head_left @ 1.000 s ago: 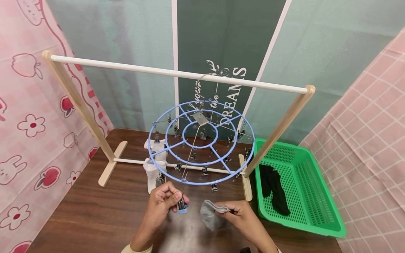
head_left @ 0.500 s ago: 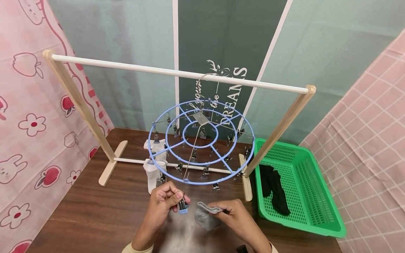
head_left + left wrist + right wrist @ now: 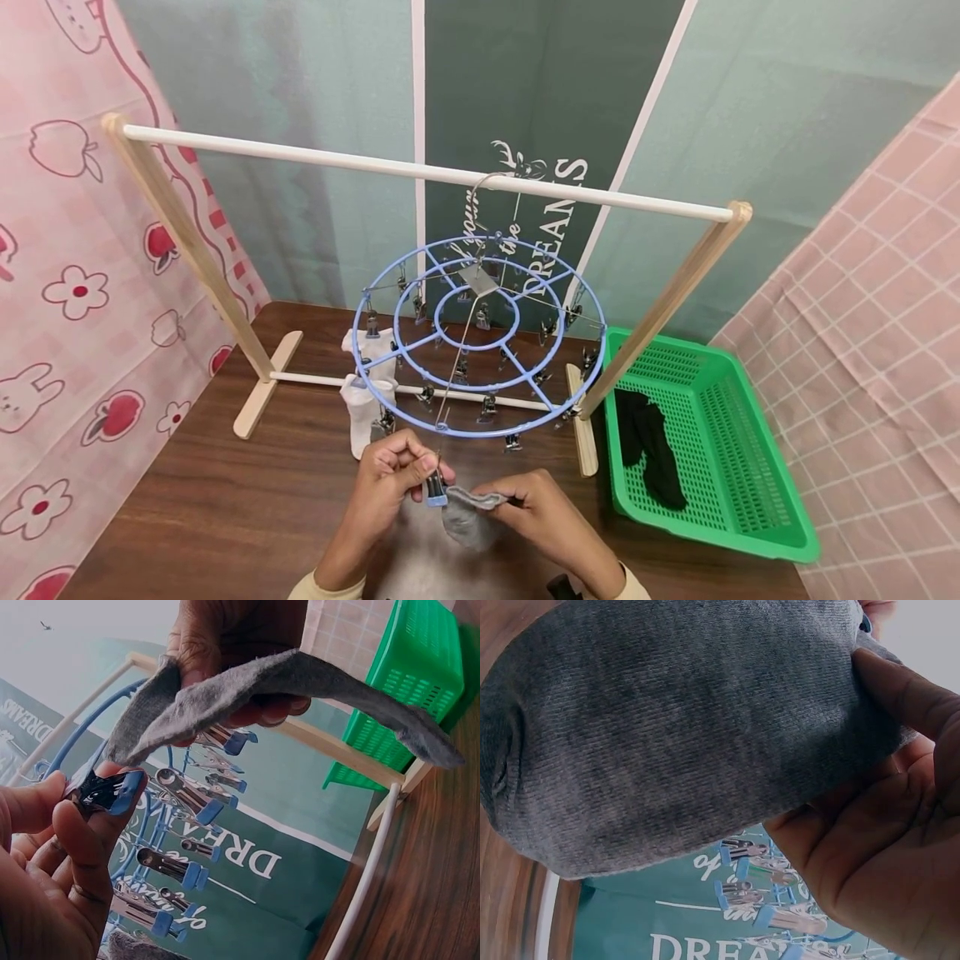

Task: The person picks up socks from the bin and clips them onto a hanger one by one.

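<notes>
My left hand [image 3: 390,479] pinches a metal clip [image 3: 435,490] with blue tips, hanging from the near rim of a round blue drying hanger [image 3: 480,435]. My right hand [image 3: 536,504] grips a grey sock [image 3: 467,523] by its opening, thumb on one side and fingers on the other. The sock's cuff edge is right beside the clip's blue tips in the head view. From the left wrist, the sock [image 3: 225,694] droops above the clip [image 3: 112,791]. Seen from the right wrist, its knit fabric [image 3: 682,742] fills the upper frame.
The hanger hooks over a white rod [image 3: 315,157] on a wooden stand [image 3: 187,242]. White socks [image 3: 366,408] hang at its left side, and several other clips dangle around it. A green basket [image 3: 720,533] with black socks [image 3: 660,462] stands at right.
My right hand has moved left with the grey sock, bringing its cuff up to the clip. My left hand stays nearly still, still pinching the clip.
</notes>
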`<state>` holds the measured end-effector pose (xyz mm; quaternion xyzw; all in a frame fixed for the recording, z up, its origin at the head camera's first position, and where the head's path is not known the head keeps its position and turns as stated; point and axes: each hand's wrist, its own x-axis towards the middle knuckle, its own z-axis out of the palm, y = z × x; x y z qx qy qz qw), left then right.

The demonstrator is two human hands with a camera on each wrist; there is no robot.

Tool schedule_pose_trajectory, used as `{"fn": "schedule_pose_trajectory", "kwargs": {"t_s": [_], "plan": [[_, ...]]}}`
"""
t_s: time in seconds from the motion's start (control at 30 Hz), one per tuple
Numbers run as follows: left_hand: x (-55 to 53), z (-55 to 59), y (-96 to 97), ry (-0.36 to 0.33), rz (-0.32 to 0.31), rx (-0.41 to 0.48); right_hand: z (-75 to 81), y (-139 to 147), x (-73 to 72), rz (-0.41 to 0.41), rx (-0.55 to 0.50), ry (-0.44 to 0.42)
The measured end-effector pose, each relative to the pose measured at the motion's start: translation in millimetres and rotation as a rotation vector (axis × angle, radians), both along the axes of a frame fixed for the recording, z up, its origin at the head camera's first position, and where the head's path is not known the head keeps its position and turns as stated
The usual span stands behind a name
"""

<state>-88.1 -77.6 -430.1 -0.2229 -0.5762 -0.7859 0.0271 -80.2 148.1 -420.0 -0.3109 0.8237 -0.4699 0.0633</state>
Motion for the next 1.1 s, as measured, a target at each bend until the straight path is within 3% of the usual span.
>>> {"fn": "schedule_pose_trajectory", "kwargs": {"t_s": [0.73, 1.1], "plan": [[-2.7, 0.7, -2.0, 0.018, 0.023, -0.100, 0.5, -8, -8.9, 0.077, 0.015, -0.040], [-3.8, 2.1, -2.8, -0.025, 0.014, -0.146, 3.0, -12, -12.2, 0.063, 0.059, -0.074]]}}
